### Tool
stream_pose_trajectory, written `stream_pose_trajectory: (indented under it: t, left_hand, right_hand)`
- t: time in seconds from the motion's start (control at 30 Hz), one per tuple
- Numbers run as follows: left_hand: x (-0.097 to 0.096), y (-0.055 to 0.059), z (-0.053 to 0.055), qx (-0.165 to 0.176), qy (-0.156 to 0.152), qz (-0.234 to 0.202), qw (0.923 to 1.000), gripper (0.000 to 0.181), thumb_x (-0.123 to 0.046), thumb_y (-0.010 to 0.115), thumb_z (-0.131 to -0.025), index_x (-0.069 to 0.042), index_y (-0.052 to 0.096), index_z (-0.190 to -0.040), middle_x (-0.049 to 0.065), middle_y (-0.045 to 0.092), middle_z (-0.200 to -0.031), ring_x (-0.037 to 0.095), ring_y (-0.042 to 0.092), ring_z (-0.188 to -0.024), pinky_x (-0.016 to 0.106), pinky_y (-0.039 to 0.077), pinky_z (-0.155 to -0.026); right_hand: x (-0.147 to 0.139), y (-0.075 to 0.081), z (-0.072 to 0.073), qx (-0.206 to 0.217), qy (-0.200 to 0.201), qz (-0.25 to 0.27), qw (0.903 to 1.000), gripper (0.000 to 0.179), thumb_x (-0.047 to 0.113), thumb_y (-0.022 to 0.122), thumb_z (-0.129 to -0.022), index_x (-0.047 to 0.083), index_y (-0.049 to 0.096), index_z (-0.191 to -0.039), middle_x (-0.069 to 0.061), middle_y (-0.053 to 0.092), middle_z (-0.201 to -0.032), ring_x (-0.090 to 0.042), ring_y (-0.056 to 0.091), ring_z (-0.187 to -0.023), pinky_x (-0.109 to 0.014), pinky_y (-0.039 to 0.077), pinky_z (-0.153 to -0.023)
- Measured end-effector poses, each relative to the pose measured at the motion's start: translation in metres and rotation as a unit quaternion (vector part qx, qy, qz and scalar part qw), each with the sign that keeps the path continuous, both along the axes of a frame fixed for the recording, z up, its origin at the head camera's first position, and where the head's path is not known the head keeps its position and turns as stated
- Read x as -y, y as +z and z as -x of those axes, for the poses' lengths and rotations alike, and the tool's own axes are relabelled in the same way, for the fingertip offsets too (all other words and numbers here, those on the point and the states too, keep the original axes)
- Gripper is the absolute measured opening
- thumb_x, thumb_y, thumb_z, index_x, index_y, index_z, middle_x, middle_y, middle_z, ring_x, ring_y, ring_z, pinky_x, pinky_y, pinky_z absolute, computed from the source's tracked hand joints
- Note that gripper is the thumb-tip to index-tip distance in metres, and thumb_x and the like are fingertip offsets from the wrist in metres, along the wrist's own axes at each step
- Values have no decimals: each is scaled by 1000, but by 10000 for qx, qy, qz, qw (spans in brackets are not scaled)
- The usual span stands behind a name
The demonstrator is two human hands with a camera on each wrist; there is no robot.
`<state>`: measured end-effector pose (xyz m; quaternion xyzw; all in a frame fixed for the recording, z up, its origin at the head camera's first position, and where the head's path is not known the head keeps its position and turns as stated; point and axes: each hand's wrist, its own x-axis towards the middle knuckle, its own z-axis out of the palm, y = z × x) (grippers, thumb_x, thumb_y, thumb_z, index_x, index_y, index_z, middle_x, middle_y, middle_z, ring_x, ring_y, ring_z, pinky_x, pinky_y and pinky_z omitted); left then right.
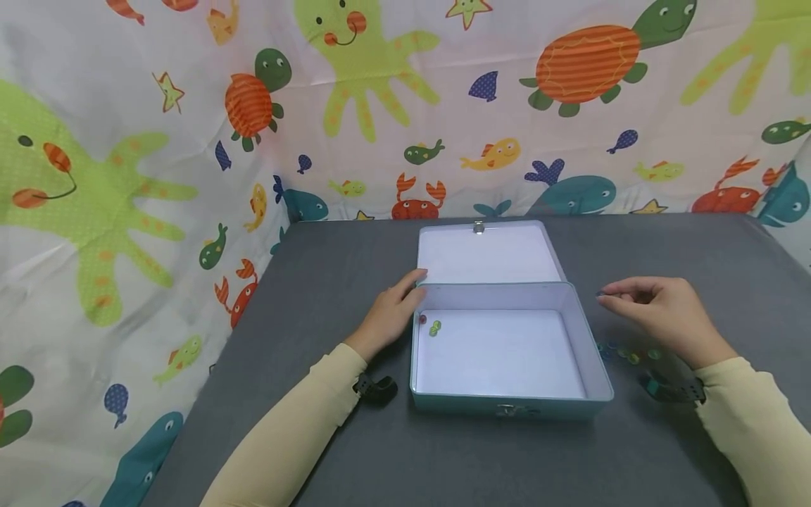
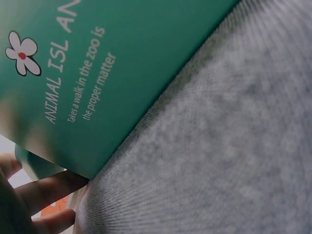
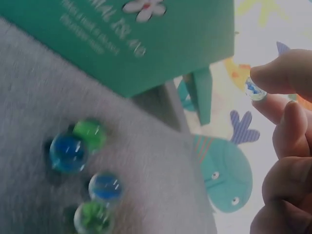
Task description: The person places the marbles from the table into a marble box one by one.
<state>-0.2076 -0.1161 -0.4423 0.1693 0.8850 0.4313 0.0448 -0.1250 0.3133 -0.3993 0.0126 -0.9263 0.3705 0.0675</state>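
Note:
A teal metal box stands with its lid folded back. Inside, near the left wall, lie a reddish marble and some yellow-green marbles. My left hand holds the box by its back left corner; its fingers reach behind that corner in the left wrist view. Right of the box, my right hand is raised off the table. Its thumb and index finger pinch a clear marble with blue in it. Below that hand, several blue and green marbles lie on the table.
The grey cloth-covered table spreads around the box. A curtain printed with sea animals hangs behind and along the left. Dark straps with wrist cameras sit over the pale yellow sleeves.

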Motion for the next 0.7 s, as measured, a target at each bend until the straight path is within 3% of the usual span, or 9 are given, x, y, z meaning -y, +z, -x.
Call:
stream_pose_trajectory:
  t: [0.13,0.33,0.43,0.53,0.6,0.7]
  left_hand:
    - [0,0,-1,-7,11,-9,10000,56,-52,42,-108,-32,45,-160,6,53,-158,26,53,-140,55,40,-116]
    - [0,0,0,-53,22,7,10000,56,-51,42,-108,-32,46,-160,9,58,-152,24,59,-128,53,43,-113]
    - [0,-1,1,-72,2,5,10000,55,-50,42,-108,-32,46,-160,13,70,-120,26,60,-112,50,46,-106]
    - [1,-2,1,-81,-29,-5,10000,55,-50,43,-108,-31,46,-160,13,65,-97,28,57,-104,49,46,-102]
    - [1,-2,0,-68,-49,-5,10000,55,-50,42,-109,-31,45,-160,15,66,-101,28,58,-106,50,46,-104]
    - [1,-1,1,-46,-56,-30,10000,56,-51,42,-109,-31,45,-161,15,68,-133,25,59,-122,52,44,-111]
  right_hand:
    - [7,8,0,-65,78,58,9999,35,38,77,-97,7,80,-114,-11,72,-89,-19,54,-78,-28,46,-57]
    - [18,26,3,-87,116,482,9987,35,37,77,-97,9,80,-117,13,75,-98,-16,59,-87,-26,51,-68]
    - [25,36,7,-140,199,622,9978,34,37,77,-97,10,80,-117,16,75,-99,-16,60,-88,-26,51,-71]
    - [33,44,12,-137,331,777,9963,33,35,77,-98,9,80,-119,16,75,-101,-14,62,-91,-23,51,-74]
    - [40,49,15,-123,403,894,9951,33,32,77,-98,8,79,-120,16,76,-102,-13,63,-92,-20,51,-76]
    - [50,54,19,-97,485,1106,9926,33,27,77,-98,5,77,-122,18,76,-102,-11,64,-95,-17,52,-80]
